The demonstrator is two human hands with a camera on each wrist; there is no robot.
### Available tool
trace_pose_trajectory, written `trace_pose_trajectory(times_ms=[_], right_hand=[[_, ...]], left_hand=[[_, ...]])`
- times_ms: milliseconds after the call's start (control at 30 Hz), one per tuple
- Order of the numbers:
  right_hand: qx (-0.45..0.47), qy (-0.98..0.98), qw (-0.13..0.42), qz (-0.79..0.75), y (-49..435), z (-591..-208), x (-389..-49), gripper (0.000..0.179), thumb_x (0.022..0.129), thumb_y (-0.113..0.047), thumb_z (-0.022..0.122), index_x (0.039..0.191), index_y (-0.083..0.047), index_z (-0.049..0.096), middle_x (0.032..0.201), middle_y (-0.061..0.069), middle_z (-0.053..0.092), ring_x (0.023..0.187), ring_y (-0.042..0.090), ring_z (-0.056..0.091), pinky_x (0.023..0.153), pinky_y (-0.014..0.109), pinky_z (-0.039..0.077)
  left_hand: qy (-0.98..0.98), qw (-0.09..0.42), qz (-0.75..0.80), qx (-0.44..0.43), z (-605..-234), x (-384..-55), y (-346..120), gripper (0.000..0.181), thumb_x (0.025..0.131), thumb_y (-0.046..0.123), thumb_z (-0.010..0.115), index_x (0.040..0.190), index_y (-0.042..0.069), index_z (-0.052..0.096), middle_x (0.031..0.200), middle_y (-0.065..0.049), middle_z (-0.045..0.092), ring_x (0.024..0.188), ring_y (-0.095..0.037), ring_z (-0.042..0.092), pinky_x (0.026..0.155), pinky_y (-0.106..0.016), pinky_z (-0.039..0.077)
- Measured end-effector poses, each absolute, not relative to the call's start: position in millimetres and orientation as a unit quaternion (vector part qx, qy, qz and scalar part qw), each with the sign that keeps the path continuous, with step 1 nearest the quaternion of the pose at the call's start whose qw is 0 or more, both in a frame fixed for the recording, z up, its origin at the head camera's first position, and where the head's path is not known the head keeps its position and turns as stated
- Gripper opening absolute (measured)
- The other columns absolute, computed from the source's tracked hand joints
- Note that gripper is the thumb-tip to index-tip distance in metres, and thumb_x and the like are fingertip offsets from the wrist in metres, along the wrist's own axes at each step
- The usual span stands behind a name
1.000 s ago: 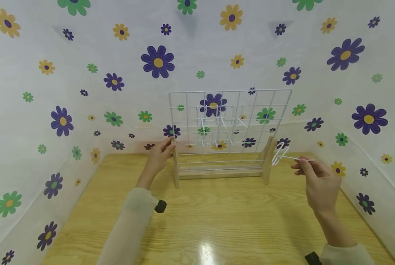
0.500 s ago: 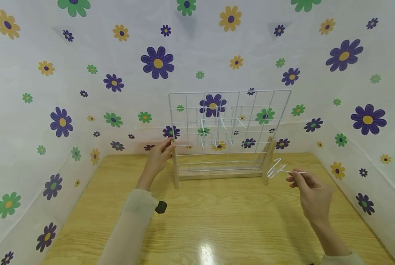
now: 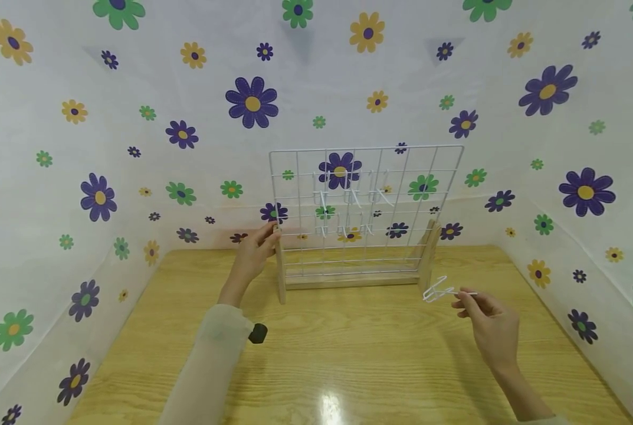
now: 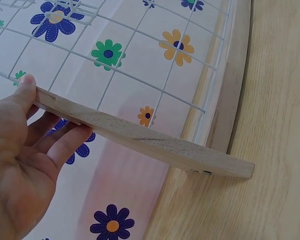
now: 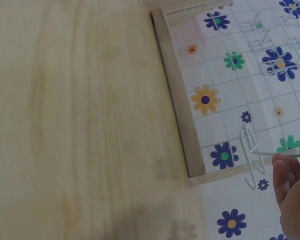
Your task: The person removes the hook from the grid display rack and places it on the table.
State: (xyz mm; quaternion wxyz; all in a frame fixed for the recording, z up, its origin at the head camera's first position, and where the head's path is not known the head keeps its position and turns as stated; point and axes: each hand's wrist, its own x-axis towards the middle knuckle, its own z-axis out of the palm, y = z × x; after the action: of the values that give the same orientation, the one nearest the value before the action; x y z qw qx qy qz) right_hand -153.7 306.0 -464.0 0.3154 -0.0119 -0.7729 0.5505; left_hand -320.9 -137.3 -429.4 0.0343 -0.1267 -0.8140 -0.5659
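Note:
A white wire grid rack point(image 3: 366, 149) stands upright in a wooden base. My left hand point(image 3: 251, 257) grips the top of its left wooden upright point(image 4: 140, 135), thumb on the near side and fingers curled under it in the left wrist view. To the right of the rack, my right hand point(image 3: 494, 327) pinches the straight prong of a loose white wire hook point(image 3: 437, 291). The hook's bent back end points left, apart from the grid, in front of the right wooden upright point(image 3: 429, 254). Several similar white hooks point(image 3: 324, 198) hang on the grid in two rows, left of centre.
The rack stands towards the back of a light wood table point(image 3: 321, 348). A white sheet point(image 3: 151, 77) with printed flowers encloses the back and sides. A small black object point(image 3: 258, 333) sits at the left sleeve cuff.
My right hand has moved left and down with the wire hook, closer to the foot of the right upright. My left hand keeps its grip in place.

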Motion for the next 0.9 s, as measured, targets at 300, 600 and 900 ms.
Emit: trace_pose_trajectory(times_ms=[300, 600, 900], right_hand=[[-0.028, -0.791, 0.294, 0.535, 307, -482, -148, 0.009, 0.096, 0.004, 0.070, 0.100, 0.011, 0.075, 0.083, -0.009, 0.075, 0.065, 0.004, 0.070, 0.062, 0.016, 0.061], [-0.030, -0.802, 0.278, 0.527, 305, -495, -146, 0.008, 0.096, 0.004, 0.071, 0.099, 0.010, 0.075, 0.089, -0.005, 0.076, 0.067, 0.005, 0.071, 0.063, 0.017, 0.061], [-0.033, -0.807, 0.270, 0.524, 299, -501, -146, 0.009, 0.096, 0.003, 0.071, 0.096, 0.011, 0.074, 0.098, 0.018, 0.076, 0.069, 0.011, 0.073, 0.063, 0.020, 0.062]], left_hand=[[-0.816, 0.035, -0.562, -0.128, -430, -320, -137, 0.055, 0.109, 0.036, 0.053, 0.158, 0.012, 0.044, 0.155, -0.018, 0.048, 0.132, -0.037, 0.057, 0.098, -0.035, 0.058], [-0.818, 0.035, -0.559, -0.129, -429, -320, -137, 0.057, 0.108, 0.039, 0.053, 0.158, 0.014, 0.044, 0.154, -0.019, 0.049, 0.130, -0.037, 0.059, 0.098, -0.035, 0.058], [-0.821, 0.033, -0.556, -0.126, -428, -318, -137, 0.058, 0.109, 0.040, 0.052, 0.159, 0.014, 0.042, 0.152, -0.020, 0.051, 0.129, -0.037, 0.060, 0.100, -0.038, 0.057]])
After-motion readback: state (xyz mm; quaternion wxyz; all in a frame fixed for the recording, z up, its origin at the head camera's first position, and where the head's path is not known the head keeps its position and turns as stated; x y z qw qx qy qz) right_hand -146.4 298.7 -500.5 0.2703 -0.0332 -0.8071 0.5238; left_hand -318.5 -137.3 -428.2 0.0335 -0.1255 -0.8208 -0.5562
